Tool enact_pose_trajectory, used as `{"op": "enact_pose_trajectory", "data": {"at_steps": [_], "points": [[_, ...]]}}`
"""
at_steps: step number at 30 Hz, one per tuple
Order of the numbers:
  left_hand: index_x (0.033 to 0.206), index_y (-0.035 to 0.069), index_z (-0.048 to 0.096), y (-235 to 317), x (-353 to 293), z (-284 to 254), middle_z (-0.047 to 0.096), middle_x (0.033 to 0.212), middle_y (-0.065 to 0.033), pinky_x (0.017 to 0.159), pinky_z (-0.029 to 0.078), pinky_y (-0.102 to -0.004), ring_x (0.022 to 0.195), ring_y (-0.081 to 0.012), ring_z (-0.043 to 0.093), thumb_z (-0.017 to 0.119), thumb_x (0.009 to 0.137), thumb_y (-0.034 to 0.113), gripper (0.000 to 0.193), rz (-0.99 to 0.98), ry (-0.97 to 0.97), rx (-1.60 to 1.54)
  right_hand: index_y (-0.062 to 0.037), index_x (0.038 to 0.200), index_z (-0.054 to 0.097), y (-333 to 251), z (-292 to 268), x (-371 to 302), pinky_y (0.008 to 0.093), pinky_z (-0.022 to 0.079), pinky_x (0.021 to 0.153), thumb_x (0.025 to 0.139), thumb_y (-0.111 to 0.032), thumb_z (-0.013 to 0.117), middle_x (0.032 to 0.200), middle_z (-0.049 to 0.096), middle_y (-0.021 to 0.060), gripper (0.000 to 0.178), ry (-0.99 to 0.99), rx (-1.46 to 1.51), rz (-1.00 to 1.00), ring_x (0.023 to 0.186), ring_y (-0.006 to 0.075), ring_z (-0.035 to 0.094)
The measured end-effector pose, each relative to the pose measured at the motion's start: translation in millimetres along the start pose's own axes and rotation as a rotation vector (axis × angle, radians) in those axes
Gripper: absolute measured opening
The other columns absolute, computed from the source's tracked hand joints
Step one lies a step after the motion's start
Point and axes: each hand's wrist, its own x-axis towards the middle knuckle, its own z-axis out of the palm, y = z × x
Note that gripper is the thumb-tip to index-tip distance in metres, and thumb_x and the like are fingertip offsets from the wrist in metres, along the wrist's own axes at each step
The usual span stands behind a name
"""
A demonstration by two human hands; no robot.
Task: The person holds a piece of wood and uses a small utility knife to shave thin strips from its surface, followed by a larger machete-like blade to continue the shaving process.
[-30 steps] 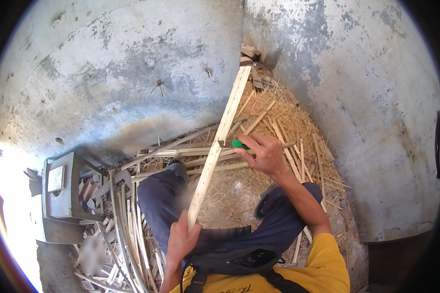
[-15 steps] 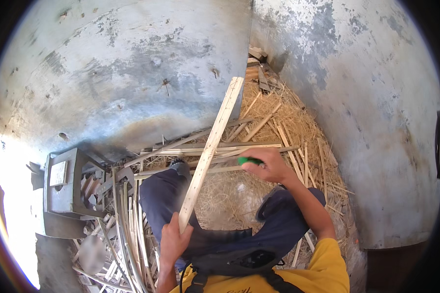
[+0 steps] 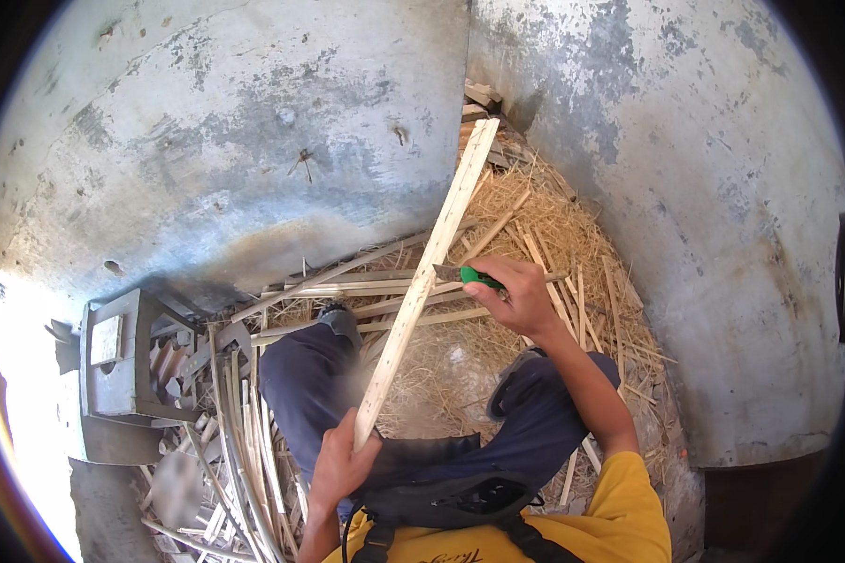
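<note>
A long, flat bamboo strip (image 3: 421, 286) slants up and away from my left hand (image 3: 345, 460), which is closed round its near end. Its pale face shows rows of small dark marks. My right hand (image 3: 514, 293) grips a knife (image 3: 479, 277) by its green handle. The grey blade points left, and its tip meets or nearly meets the strip's right edge about midway along; I cannot tell if it cuts in. Both hands are above my bent legs, and the strip's far end stands free in the air.
Wood shavings (image 3: 554, 220) and loose strips cover the floor between my feet and the walls. More strips (image 3: 244, 432) lie in a bundle on my left, beside a grey wooden box (image 3: 122, 357). Stained walls (image 3: 629, 188) rise close ahead and to the right.
The strip's far end has shifted up and to the right. My right hand has moved slightly up, and the knife blade, blurred before, now shows at the strip's edge.
</note>
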Motion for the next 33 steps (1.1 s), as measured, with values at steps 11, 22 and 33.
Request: {"op": "enact_pose_trajectory", "data": {"at_steps": [11,22,33], "points": [[0.103,-0.003,0.058,-4,-6,4,0.059,0.075,-0.0284,0.069,0.051,-0.0477,0.075,-0.0521,0.063,0.062,0.094,0.009,0.015,-0.012,-0.063,-0.046,0.0020,0.111,0.077,-1,1,5,0.0352,0.062,0.068,0.098,-0.028,0.078,0.095,0.080,0.0164,0.033,0.059,-0.106,-0.009,0.076,0.0263,0.078],[0.104,-0.003,0.058,-20,-22,6,0.062,0.077,-0.0310,0.067,0.050,-0.0513,0.082,-0.0551,0.065,0.065,0.093,0.012,0.020,-0.020,-0.100,0.043,-0.0033,0.112,0.080,60,-38,28,0.0310,0.049,0.054,0.105,-0.044,0.067,0.079,0.076,0.0103,0.043,0.119,-0.323,0.338,0.060,0.0178,0.066],[0.110,-0.002,0.062,-78,-52,-20,0.068,0.083,-0.0316,0.070,0.054,-0.0518,0.083,-0.0515,0.070,0.070,0.093,0.017,0.027,-0.046,-0.096,0.211,-0.0028,0.124,0.076,162,-130,10,0.0416,0.055,0.083,0.108,-0.055,0.057,0.105,0.078,0.0173,0.058,0.378,-0.474,0.764,0.095,0.0275,0.073]]}}
